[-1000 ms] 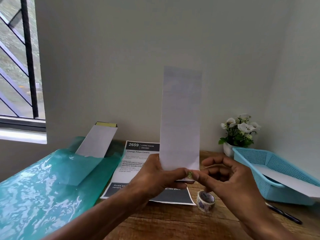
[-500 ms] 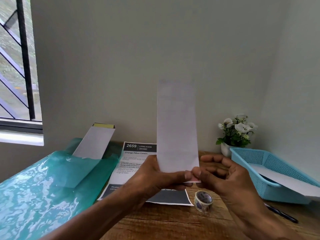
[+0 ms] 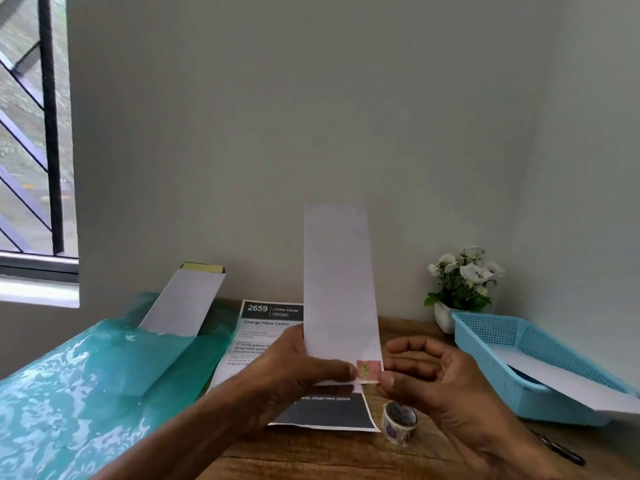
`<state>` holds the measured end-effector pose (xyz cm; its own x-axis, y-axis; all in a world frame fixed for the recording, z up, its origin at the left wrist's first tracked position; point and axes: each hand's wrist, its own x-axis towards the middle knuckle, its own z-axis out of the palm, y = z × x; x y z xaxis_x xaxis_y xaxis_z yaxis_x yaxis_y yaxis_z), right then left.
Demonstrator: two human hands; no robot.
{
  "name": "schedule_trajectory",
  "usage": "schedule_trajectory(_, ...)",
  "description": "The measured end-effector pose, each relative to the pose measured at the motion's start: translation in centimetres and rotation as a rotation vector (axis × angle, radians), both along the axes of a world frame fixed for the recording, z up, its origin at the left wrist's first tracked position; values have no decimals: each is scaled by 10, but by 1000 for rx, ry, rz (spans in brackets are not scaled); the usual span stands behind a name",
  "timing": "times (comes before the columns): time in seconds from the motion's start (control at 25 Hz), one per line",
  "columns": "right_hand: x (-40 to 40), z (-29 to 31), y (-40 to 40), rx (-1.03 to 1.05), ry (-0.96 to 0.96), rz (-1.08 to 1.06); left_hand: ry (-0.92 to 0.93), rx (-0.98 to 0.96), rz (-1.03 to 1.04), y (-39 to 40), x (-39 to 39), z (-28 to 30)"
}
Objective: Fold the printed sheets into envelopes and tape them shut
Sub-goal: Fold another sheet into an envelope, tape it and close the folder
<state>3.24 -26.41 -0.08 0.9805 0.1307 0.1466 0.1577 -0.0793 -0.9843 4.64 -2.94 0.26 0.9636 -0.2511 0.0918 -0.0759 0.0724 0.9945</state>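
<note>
A folded white sheet (image 3: 339,282) stands upright above the desk, long and narrow. My left hand (image 3: 298,365) pinches its lower edge from the left. A small pink patterned piece of tape (image 3: 369,370) sits on its bottom right corner, and my right hand (image 3: 436,379) touches that corner with thumb and curled fingers. A flat printed sheet (image 3: 273,323) headed "2659 Living Room" lies on the desk below. A roll of patterned tape (image 3: 400,422) stands on the wood just under my right hand.
A blue plastic basket (image 3: 491,344) at the right holds a white sheet (image 3: 561,382). A small pot of white flowers (image 3: 462,282) stands behind it. Teal plastic wrap (image 3: 86,386) covers the left, with a white envelope (image 3: 183,303) leaning on it. A dark pen (image 3: 561,452) lies at right.
The folded sheet has come lower and slightly right. The pink tape is now visible flat on its bottom corner, with my right thumb beside it.
</note>
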Motion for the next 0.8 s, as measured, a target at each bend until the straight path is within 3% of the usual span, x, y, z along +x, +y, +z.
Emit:
schedule_trajectory(0.2, -6, 17, 2, -273, 66, 147, -69, -179, 198, 16, 10, 8)
schedule_trajectory(0.28, -6, 35, 5, -400, -115, -15, -100, -137, 193, 19, 10, 10)
schedule_trajectory(0.4, 14, 80, 7, -336, -346, -251, -147, 18, 182, 15, 7, 9)
schedule_trajectory(0.48, 34, 119, 5, -461, -498, -326, -182, 89, 139, 9, 2, 13)
schedule_trajectory(0.6, 56, 171, 7, -742, -570, -257, -238, 128, 99, 4, -4, 19)
schedule_trajectory(0.8, 45, 230, 17, -838, -453, -18, -369, 220, 78, 7, -8, 24)
